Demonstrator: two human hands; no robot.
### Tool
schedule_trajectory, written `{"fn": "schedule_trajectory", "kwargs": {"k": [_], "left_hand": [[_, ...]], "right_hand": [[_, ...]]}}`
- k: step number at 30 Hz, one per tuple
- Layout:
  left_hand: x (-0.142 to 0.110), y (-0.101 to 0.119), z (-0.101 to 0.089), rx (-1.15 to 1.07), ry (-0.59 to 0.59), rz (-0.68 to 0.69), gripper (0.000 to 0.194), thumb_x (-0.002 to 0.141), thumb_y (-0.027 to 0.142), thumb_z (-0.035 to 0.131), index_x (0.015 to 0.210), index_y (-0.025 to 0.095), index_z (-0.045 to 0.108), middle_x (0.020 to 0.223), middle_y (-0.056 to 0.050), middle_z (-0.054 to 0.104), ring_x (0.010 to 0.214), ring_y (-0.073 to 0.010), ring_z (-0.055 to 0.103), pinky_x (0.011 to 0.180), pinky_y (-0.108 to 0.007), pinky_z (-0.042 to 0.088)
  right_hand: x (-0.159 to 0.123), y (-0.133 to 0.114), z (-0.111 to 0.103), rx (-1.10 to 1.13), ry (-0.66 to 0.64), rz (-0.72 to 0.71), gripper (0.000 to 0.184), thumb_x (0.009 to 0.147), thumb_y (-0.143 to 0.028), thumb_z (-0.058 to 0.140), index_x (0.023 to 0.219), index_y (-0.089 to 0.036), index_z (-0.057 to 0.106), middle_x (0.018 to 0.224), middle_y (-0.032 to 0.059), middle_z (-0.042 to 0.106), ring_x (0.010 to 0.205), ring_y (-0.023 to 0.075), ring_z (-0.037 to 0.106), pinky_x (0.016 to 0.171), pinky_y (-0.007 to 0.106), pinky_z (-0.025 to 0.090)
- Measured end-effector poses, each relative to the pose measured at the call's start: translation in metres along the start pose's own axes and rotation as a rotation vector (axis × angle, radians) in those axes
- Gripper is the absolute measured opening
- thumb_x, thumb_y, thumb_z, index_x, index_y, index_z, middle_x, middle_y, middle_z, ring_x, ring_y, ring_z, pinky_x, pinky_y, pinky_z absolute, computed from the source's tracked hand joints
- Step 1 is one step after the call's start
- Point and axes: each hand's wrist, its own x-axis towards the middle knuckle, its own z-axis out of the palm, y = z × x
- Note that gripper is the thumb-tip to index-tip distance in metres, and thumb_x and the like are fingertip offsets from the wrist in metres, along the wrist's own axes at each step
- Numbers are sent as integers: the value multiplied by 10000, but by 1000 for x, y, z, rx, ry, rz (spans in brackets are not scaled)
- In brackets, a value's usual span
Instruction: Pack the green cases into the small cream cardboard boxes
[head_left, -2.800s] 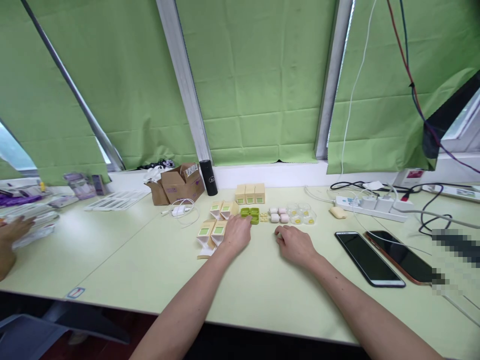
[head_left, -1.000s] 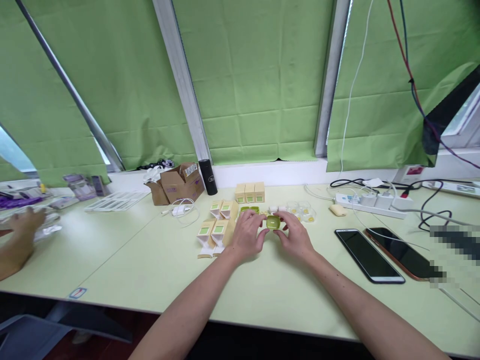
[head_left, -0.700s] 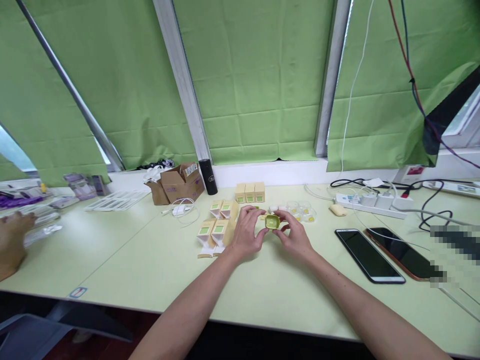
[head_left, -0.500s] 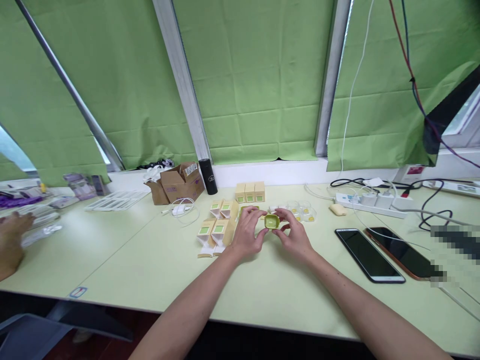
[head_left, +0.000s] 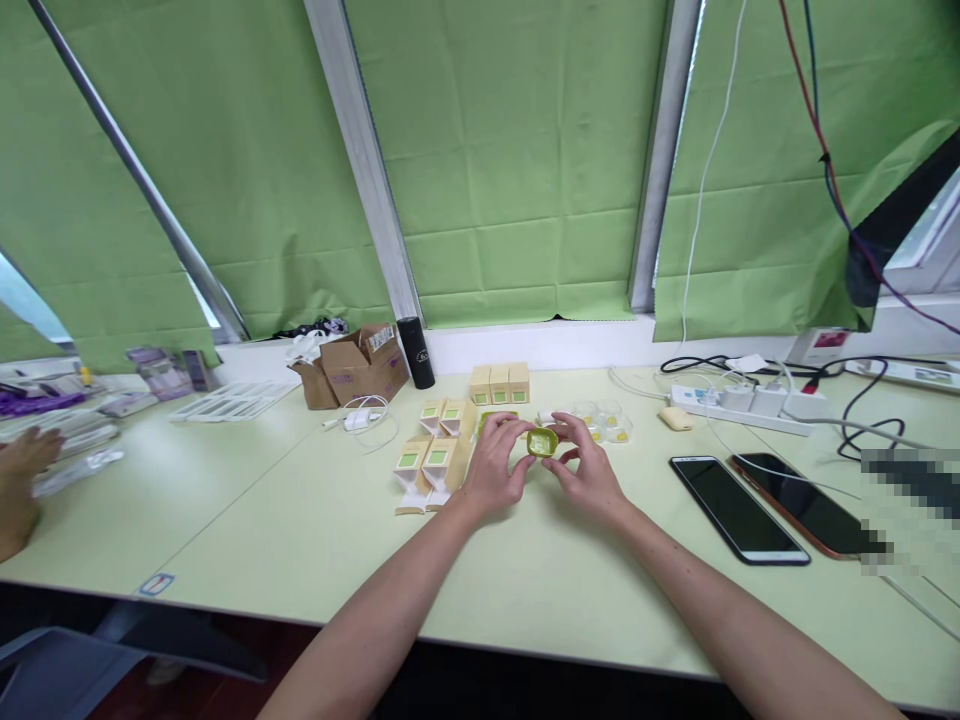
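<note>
My left hand [head_left: 491, 470] and my right hand [head_left: 589, 468] meet over the pale green table [head_left: 247, 520], and both pinch one small green case [head_left: 541, 442] held a little above it. Left of my left hand lie several small cream boxes with green labels [head_left: 427, 460]. Three more cream boxes [head_left: 500, 384] stand upright in a row behind. Another green case [head_left: 491, 417] peeks out behind my left fingers. Small clear cases with yellow dots [head_left: 609, 424] sit behind my right hand.
Two phones [head_left: 739, 510] lie flat at the right, near a power strip [head_left: 739, 408] with cables. A brown cardboard box [head_left: 352, 375] and a black cylinder [head_left: 417, 353] stand at the back. Another person's hand [head_left: 19, 485] rests at the far left edge.
Earlier both hands lay on the table near the cases. They have since picked up one green case, and in the last half second it has turned slightly between my fingers.
</note>
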Motion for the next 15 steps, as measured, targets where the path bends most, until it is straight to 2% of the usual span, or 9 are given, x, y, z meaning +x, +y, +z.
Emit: {"fn": "schedule_trajectory", "kwargs": {"k": [7,15], "left_hand": [[0,0,0,-12,20,-42,374,940,218,643,1311,228,599,1203,-140,671,1231,-318,540,1010,-557,524],[0,-2,2,-58,60,-126,288,970,283,652,1251,220,633,1180,-126,654,1191,-280,591,988,-488,554]], "right_hand": [[-2,-3,-4,17,-30,-51,623,897,-288,660,1462,-280,398,1293,130,664,1095,262,653,801,396,607],[-2,-2,-4,-12,-52,-59,652,899,-295,662,1488,-283,382,1263,116,670,1100,262,652,795,389,608]]}}
